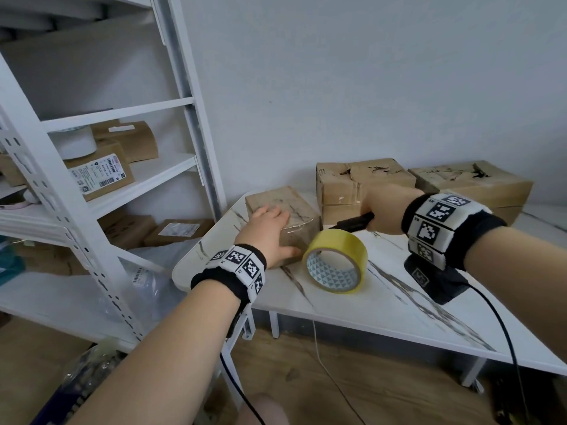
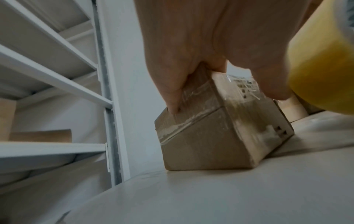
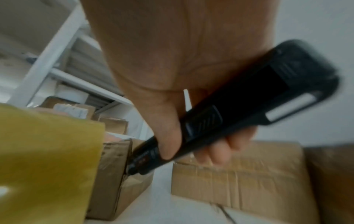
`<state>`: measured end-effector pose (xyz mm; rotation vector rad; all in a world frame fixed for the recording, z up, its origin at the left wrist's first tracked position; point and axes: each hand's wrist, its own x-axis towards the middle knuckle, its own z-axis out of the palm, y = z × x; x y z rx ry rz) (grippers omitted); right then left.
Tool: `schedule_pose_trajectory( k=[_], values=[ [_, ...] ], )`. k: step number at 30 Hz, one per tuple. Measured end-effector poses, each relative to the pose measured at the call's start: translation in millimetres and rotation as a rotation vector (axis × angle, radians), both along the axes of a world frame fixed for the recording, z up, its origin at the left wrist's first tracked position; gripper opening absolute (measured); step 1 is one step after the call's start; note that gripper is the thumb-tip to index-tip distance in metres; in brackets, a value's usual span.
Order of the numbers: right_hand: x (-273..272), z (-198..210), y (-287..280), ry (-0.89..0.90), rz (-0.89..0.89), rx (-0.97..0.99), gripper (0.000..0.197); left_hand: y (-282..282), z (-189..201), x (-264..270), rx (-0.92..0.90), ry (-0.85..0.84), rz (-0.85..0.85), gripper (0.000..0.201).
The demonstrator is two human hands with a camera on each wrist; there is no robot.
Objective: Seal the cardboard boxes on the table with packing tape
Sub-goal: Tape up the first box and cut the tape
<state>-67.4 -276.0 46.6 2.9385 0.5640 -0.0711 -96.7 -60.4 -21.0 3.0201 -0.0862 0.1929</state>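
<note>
A small cardboard box [image 1: 294, 210] [image 2: 210, 136] stands near the left end of the white marble-patterned table [image 1: 383, 305]. My left hand [image 1: 277, 231] grips it, fingers over the top and thumb on the near side. A yellow packing tape roll [image 1: 336, 260] [image 2: 321, 68] [image 3: 47, 159] stands on edge just right of that box. My right hand [image 1: 379, 207] grips a black utility knife [image 1: 356, 223] [image 3: 239, 113], whose tip points at the small box's right end [image 3: 118, 174]. Two larger worn boxes [image 1: 362, 185] [image 1: 472, 182] sit at the back against the wall.
White metal shelving [image 1: 122, 111] stands close on the left, holding labelled boxes [image 1: 101, 173] and a white roll [image 1: 73, 142]. The table's front edge [image 1: 368, 329] runs below my arms. Cables hang from both wrists toward a wooden floor [image 1: 368, 378].
</note>
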Motion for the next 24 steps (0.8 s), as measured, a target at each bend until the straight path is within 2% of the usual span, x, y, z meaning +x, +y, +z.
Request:
schedule_pose_trajectory(
  k=[4, 6, 9, 10, 11, 13, 15, 16, 18, 20, 24],
  values=[
    [0, -29, -19, 0.255, -0.173, 0.149, 0.029, -2, 0, 0, -0.015, 0.004, 0.016, 0.083],
    [-5, -36, -23, 0.261, -0.186, 0.156, 0.021, -2, 2, 0, -0.034, 0.019, 0.024, 0.077],
    [-6, -34, -21, 0.261, -0.155, -0.001, 0.035, -4, 6, -3, -0.091, 0.025, 0.037, 0.063],
    [-6, -32, -20, 0.226, -0.149, 0.023, 0.037, -6, 7, -4, -0.11, 0.017, 0.038, 0.059],
    [-6, -28, -19, 0.194, -0.146, 0.101, 0.039, -7, 8, -5, -0.123, 0.004, 0.039, 0.054],
    [-8, -18, -15, 0.185, -0.128, 0.413, 0.047, -11, 8, -5, -0.132, -0.03, 0.049, 0.051],
    [-14, -12, -6, 0.251, -0.063, 0.674, 0.053, -11, 5, -2, -0.14, -0.066, 0.079, 0.056],
    [-20, -11, 0, 0.308, -0.017, 0.715, 0.056, -11, 3, -1, -0.151, -0.084, 0.095, 0.058],
    [-28, -14, 10, 0.331, 0.089, 0.654, 0.059, -13, 1, 1, -0.167, -0.118, 0.119, 0.057],
    [-28, -20, 15, 0.285, 0.154, 0.59, 0.053, -15, 0, 2, -0.168, -0.143, 0.147, 0.054],
    [-27, -22, 11, 0.279, 0.146, 0.609, 0.046, -19, 3, 5, -0.116, -0.162, 0.17, 0.045]
  ],
)
